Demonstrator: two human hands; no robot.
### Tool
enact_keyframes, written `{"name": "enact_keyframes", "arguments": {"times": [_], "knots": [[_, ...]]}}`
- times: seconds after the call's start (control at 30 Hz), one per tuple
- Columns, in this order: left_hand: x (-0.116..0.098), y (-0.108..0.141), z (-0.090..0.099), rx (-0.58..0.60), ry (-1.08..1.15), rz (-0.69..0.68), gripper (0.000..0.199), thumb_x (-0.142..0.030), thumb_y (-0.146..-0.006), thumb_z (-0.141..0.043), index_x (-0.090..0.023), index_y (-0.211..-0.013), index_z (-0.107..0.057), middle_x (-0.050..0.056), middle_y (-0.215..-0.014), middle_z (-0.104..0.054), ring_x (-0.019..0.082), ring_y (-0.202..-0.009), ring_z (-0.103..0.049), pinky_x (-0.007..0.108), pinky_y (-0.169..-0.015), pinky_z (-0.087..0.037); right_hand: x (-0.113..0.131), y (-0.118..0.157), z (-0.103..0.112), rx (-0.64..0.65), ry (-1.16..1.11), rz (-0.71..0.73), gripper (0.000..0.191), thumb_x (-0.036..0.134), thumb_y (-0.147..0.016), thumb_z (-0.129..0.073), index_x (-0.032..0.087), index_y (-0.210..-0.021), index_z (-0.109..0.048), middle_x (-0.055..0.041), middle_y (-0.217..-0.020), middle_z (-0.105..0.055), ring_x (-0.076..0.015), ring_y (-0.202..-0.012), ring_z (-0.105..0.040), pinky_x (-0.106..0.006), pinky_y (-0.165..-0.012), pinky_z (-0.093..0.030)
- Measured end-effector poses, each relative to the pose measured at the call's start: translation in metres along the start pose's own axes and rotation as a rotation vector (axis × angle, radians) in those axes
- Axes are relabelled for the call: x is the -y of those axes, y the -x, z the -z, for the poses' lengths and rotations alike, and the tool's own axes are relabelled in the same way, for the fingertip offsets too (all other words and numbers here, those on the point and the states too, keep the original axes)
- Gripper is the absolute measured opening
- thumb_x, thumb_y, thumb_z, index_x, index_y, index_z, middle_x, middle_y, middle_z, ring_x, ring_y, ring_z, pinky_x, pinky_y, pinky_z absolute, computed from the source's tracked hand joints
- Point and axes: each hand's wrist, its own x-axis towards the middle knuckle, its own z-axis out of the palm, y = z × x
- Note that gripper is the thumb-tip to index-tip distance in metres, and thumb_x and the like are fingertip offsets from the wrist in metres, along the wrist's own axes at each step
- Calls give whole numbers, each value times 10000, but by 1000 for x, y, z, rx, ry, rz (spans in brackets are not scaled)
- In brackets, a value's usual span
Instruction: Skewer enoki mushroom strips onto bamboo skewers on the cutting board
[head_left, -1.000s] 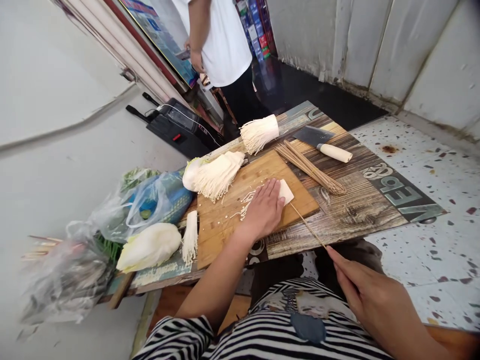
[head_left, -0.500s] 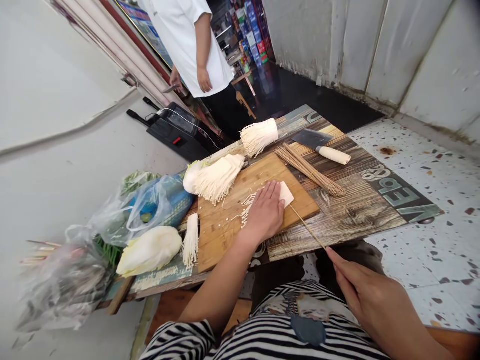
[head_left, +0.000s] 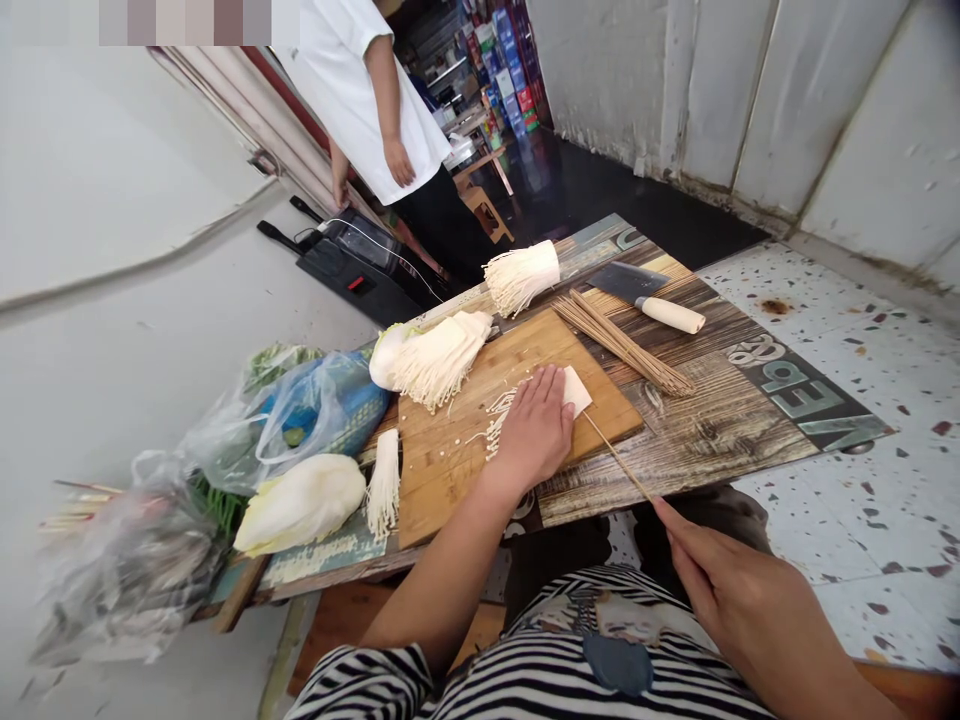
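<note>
With fingers stretched out, my left hand (head_left: pixel 536 425) lies flat over a slab of enoki mushrooms (head_left: pixel 577 391), pressing it against the wooden cutting board (head_left: pixel 442 490). The pale root end sticks out past my fingers, and thin stems with caps show on the other side. In front of my body, my right hand (head_left: pixel 727 570) pinches a bamboo skewer (head_left: pixel 616 456). The skewer's far end meets the root end of the mushrooms; whether its tip is inside is hidden. A bundle of skewers (head_left: pixel 626 345) lies beside the board's right edge.
A cleaver (head_left: pixel 649 295) rests at the table's far right. Enoki bunches (head_left: pixel 523 277) lie at the back and on the board's left, with a small bunch (head_left: pixel 384 482) beside a cabbage (head_left: pixel 304 502). Plastic bags (head_left: pixel 135 570) crowd the left end. A person in a white shirt (head_left: pixel 375 90) stands behind.
My hands, the skewer and the mushrooms hold nearly the same pose. The person behind has shifted left, and the view has moved slightly.
</note>
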Motion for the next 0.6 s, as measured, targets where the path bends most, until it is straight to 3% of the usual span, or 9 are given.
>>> {"name": "enact_keyframes", "arguments": {"times": [0.27,0.6], "knots": [[0,0,0,-4,-12,2,547,-328,-1014,-236,-54,-1486,-278,108,-1563,-278,204,-1461,-218,392,-1207,-192,4,-5,3,-3,20,0,374,205,-984,-328,48,-1216,-575,-100,-860,-747,-159,-606,-693,-245,-528,-557],[0,1,2,5,-13,-10,569,-371,-1018,-237,-52,-1488,-265,124,-1566,-266,212,-1467,-196,392,-1208,-180,2,5,6,51,-52,-44,373,198,-960,-384,76,-1269,-553,-98,-935,-746,-155,-663,-702,-248,-580,-573]]}}
